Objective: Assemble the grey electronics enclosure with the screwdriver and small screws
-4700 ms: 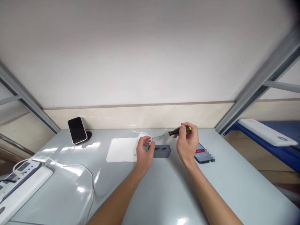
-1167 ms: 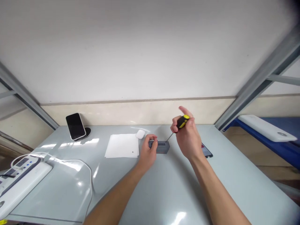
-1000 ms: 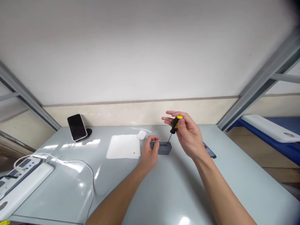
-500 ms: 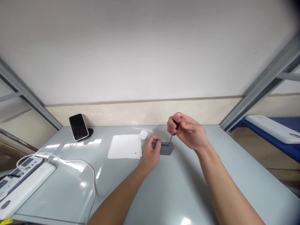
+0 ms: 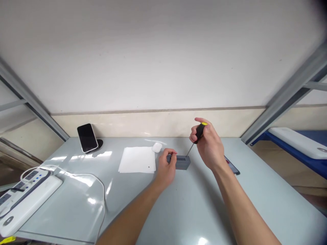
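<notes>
A small dark grey box with a row of slots (image 5: 182, 164) lies on the table. My left hand (image 5: 167, 165) grips its left end, thumb and fingers closed on it. In my right hand (image 5: 209, 146) is a screwdriver (image 5: 200, 132) with a black and yellow handle. The screwdriver leans to the right, and its tip meets the top of the box near the right end. My right index finger is stretched out past the handle while the other fingers wrap round it.
White paper sheets (image 5: 136, 160) with a tiny dark piece on them lie left of the box, beside a small white case (image 5: 156, 147). A phone (image 5: 87, 137) stands on a holder at the back left. A white power strip (image 5: 30, 200) trails a cable. A flat dark device (image 5: 232, 165) lies partly behind my right forearm.
My right hand has shifted right and loosened its fingers, tilting the screwdriver from nearly upright to slanted. The flat dark device now shows behind my right forearm. My left hand keeps its grip.
</notes>
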